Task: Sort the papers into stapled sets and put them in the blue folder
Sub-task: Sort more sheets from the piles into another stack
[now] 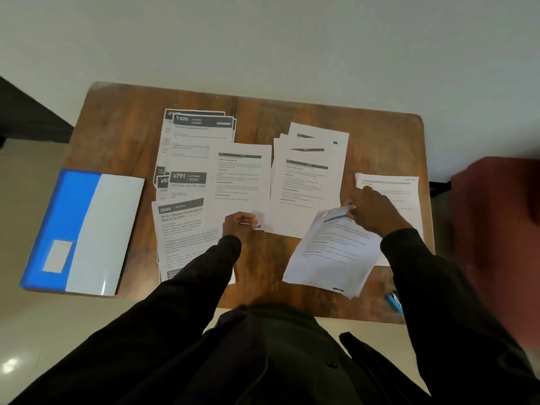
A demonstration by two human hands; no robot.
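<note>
I judge I'm in the sorting step: nothing looks stapled and nothing is filed. The blue folder (73, 229) lies closed at the left end of the surface (117, 135), its near corner hanging over the edge, well apart from both hands.

My right hand (375, 211) pinches the top corner of a loose sheet (330, 255), which is lifted and curled off the wood. It sits between the right-centre pile (306, 182) and the far-right pile (391, 185). My left hand (238, 225) lies at the bottom edge of the middle sheet (239, 176) with its fingers curled. I cannot tell whether it grips the paper or only pins it down. The two hands are apart, one on each side of a bare strip of wood. The numbered pile (187, 159), with bold figures in dark headers, fans out left of the middle sheet.

The next move calls for reading the loose sheet's header and matching it to one of the piles, then laying it square on top. A small blue object (393, 302) lies at the near right edge. It is too blurred to say whether it is the stapler, which I will need once a set is complete.
</note>
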